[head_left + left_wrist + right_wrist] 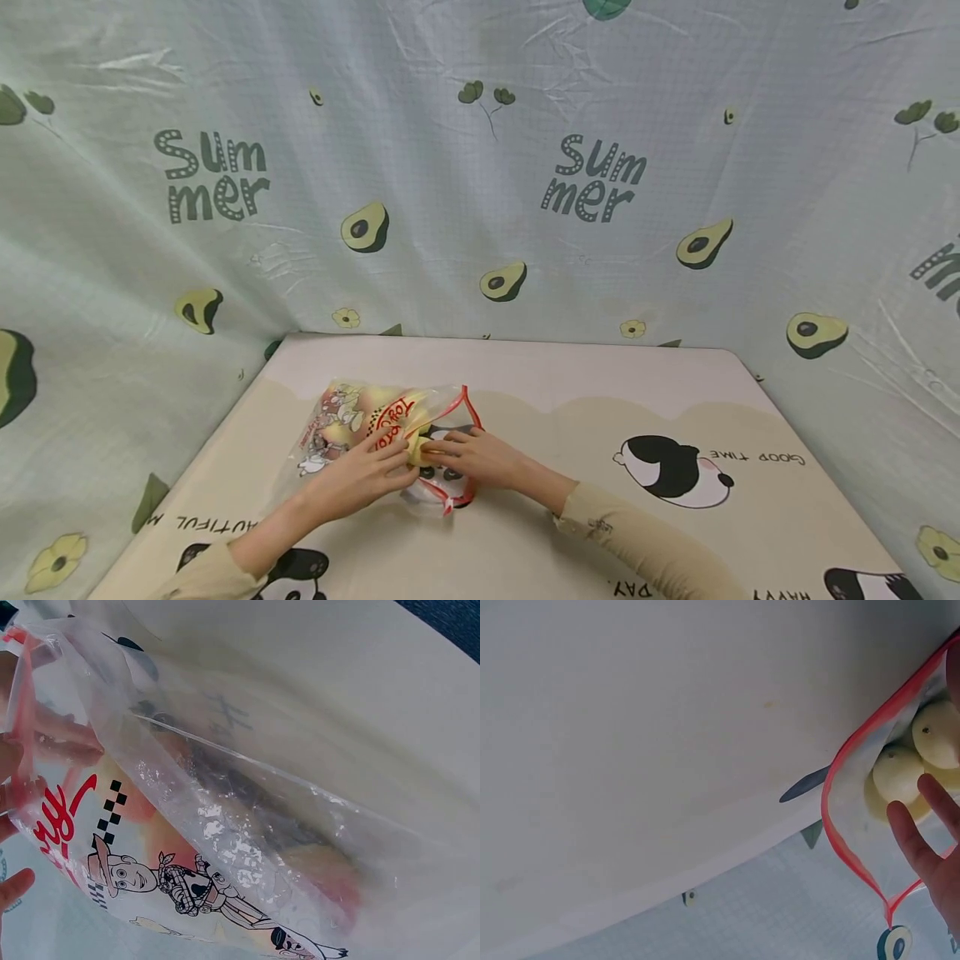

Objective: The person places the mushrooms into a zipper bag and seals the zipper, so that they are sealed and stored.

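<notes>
A clear plastic zip bag (352, 408) with a red-trimmed mouth and cartoon print lies on the table, its mouth toward the right. My left hand (363, 479) rests over the bag by its mouth. From the right, my right hand (476, 457) reaches into the mouth and grips a round pale yellow fruit (417, 451). Two such fruits (898, 774) show inside the red rim in the right wrist view, with straight, spread fingers (911, 836) beside them. Through the plastic, the left wrist view shows reddish-yellow fruit (169, 844); more of the bag's contents is blurred.
The table (540, 533) wears a cream cover printed with cartoon dogs and lettering. Behind it and at both sides hangs a pale curtain (420, 150) with avocado prints. The table's back edge (525, 340) meets the curtain.
</notes>
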`<act>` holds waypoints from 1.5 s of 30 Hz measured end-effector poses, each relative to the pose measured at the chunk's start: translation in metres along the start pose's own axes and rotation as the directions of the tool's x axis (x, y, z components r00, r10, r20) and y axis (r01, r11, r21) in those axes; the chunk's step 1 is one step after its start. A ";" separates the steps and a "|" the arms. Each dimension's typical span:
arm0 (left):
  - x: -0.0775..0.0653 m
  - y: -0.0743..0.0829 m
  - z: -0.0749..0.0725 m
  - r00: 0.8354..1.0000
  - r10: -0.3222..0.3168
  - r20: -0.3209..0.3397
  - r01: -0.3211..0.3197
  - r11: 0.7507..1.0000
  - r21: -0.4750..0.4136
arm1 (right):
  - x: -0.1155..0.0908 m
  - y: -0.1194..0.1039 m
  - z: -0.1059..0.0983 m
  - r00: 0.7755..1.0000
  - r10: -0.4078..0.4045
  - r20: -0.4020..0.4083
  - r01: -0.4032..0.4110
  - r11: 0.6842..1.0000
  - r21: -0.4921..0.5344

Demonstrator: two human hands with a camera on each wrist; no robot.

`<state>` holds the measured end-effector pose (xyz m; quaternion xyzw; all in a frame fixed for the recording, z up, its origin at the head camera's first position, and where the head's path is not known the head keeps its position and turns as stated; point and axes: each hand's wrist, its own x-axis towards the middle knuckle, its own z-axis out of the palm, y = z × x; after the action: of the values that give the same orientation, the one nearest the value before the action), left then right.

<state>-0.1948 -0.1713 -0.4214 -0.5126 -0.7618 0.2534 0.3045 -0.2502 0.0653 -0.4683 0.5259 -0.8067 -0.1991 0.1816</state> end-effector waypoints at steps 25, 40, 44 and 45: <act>-0.003 -0.008 0.005 0.998 -0.035 -0.054 0.034 0.999 -0.021 | 0.018 -0.001 0.000 0.995 0.047 0.090 -0.031 0.985 -0.171; 0.000 -0.002 0.006 0.997 -0.064 -0.037 0.059 0.990 -0.127 | 0.008 -0.004 -0.002 0.998 0.051 0.038 -0.046 0.989 -0.142; 0.003 -0.001 0.008 0.996 -0.079 -0.049 0.071 0.987 -0.143 | 0.001 -0.003 -0.003 0.998 0.054 0.031 -0.052 0.996 -0.069; 0.004 -0.001 0.009 0.995 -0.083 -0.056 0.073 0.986 -0.147 | -0.001 -0.002 -0.003 0.998 0.054 0.032 -0.052 0.998 -0.043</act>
<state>-0.2031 -0.1687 -0.4256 -0.5108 -0.7878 0.1691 0.2997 -0.2474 0.0649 -0.4669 0.4971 -0.8189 -0.2196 0.1845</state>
